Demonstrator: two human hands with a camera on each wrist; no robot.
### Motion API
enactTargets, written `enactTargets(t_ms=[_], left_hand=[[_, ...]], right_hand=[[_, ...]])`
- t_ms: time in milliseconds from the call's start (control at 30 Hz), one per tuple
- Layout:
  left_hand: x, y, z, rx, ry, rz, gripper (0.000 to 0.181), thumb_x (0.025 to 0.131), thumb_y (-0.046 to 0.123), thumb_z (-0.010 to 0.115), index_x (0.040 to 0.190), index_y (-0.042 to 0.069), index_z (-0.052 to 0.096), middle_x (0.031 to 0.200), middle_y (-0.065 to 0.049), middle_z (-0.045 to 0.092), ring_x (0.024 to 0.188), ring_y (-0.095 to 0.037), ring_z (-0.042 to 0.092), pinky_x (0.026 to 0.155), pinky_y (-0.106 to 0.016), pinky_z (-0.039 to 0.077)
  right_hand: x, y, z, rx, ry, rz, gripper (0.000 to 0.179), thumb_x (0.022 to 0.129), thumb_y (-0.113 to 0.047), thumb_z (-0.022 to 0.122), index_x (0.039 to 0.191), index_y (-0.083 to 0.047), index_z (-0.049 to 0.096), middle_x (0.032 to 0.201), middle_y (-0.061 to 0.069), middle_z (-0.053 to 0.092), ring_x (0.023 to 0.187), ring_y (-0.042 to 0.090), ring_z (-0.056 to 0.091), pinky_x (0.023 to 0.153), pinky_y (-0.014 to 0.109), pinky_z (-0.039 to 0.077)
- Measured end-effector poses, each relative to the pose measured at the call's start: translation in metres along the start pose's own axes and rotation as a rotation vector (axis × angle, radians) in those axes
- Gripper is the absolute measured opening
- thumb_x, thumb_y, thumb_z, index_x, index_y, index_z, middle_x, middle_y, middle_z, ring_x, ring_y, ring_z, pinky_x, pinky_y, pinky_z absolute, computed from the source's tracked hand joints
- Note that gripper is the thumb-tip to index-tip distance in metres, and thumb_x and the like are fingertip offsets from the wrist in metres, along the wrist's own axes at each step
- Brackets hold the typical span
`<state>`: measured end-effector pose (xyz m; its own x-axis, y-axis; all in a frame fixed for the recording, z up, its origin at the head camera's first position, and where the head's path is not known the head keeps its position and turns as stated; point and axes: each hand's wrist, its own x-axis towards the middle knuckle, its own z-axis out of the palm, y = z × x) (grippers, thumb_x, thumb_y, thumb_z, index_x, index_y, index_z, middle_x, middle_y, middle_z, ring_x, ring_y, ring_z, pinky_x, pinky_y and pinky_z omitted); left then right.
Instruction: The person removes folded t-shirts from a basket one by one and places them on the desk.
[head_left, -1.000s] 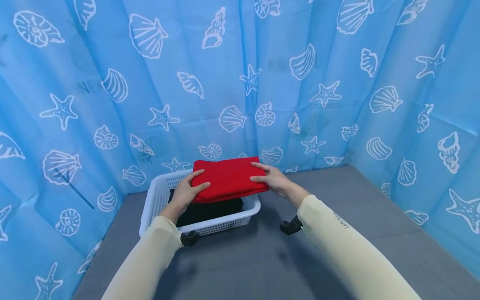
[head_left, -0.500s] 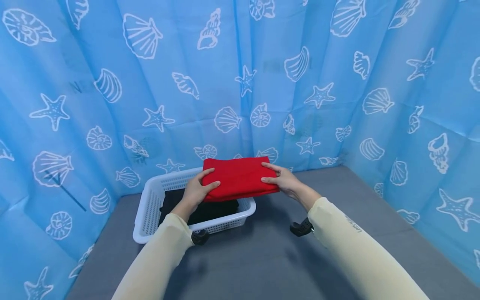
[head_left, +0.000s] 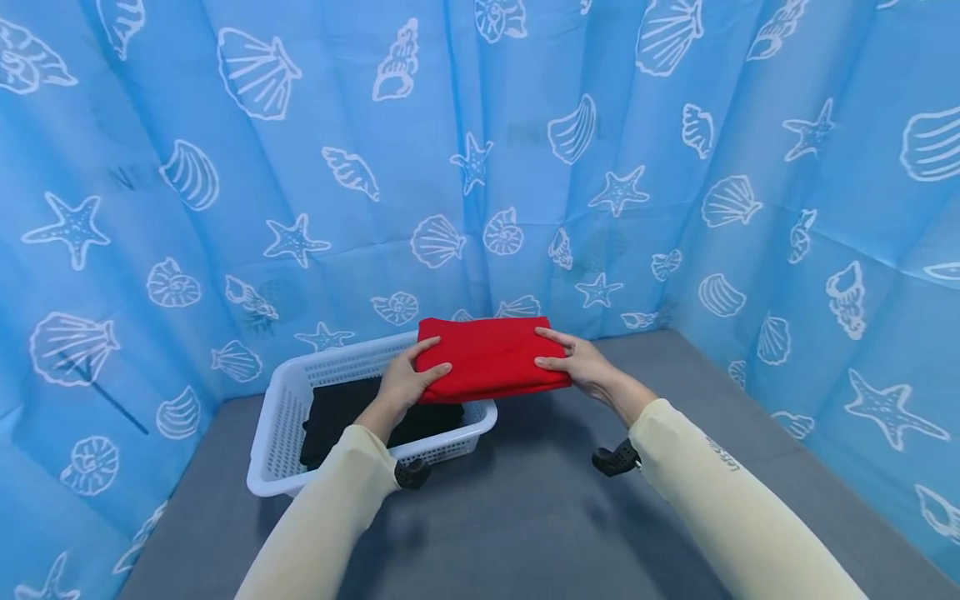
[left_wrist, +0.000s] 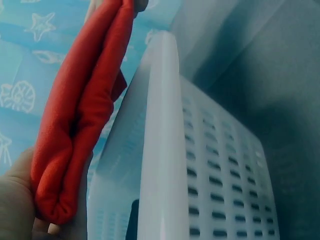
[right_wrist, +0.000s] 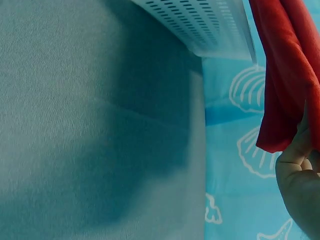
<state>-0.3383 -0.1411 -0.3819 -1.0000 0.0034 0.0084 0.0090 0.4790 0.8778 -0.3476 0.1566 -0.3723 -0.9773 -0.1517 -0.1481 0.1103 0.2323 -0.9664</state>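
A folded red cloth (head_left: 491, 358), perhaps a garment, is held in the air between both hands, over the right part of a white plastic basket (head_left: 281, 433). My left hand (head_left: 401, 387) grips its left end, thumb on top and fingers beneath. At the right end, my right hand (head_left: 592, 367) pinches the cloth. Folded layers show along the edge of the red cloth (left_wrist: 82, 110) in the left wrist view. Inside the basket lies a black folded cloth (head_left: 337, 412), partly hidden by the left hand and the red cloth.
The basket stands on a grey covered table (head_left: 517, 517), towards its left back. Behind and on both sides hangs a blue curtain (head_left: 450, 192) with white shell and starfish prints. Grey tabletop extends in front and to the right of the basket.
Both hands have carried the red cloth to the right relative to the basket, uncovering more of the black cloth. The head view has turned slightly right.
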Motion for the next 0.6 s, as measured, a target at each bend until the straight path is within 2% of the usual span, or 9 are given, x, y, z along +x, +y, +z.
enactTargets(t_ms=[233, 400, 600], left_hand=[[0.002, 0.006, 0.011, -0.022, -0.005, -0.017, 0.065, 0.085, 0.033, 0.076, 0.144, 0.036, 0.048, 0.149, -0.01, 0.039, 0.127, -0.033, 0.04, 0.09, -0.044, 0.056], [0.002, 0.011, 0.019, -0.041, -0.008, -0.014, 0.064, 0.085, 0.032, 0.076, 0.143, 0.035, 0.049, 0.149, -0.011, 0.039, 0.127, -0.033, 0.041, 0.089, -0.043, 0.056], [0.002, 0.013, 0.029, -0.04, -0.013, -0.018, 0.064, 0.085, 0.032, 0.077, 0.143, 0.035, 0.05, 0.149, -0.011, 0.04, 0.126, -0.033, 0.042, 0.087, -0.042, 0.057]], right_hand=[[-0.005, 0.006, -0.015, -0.041, -0.011, -0.031, 0.07, 0.093, -0.021, 0.069, 0.154, -0.023, 0.035, 0.159, 0.018, 0.022, 0.133, 0.033, 0.033, 0.087, 0.026, 0.046], [-0.01, 0.008, -0.023, -0.042, -0.019, -0.042, 0.07, 0.093, -0.021, 0.069, 0.154, -0.023, 0.035, 0.155, 0.02, 0.029, 0.129, 0.033, 0.038, 0.082, 0.023, 0.049], [-0.015, 0.01, -0.031, -0.058, -0.012, -0.042, 0.071, 0.093, -0.022, 0.069, 0.154, -0.023, 0.034, 0.157, 0.019, 0.023, 0.131, 0.033, 0.035, 0.082, 0.022, 0.048]])
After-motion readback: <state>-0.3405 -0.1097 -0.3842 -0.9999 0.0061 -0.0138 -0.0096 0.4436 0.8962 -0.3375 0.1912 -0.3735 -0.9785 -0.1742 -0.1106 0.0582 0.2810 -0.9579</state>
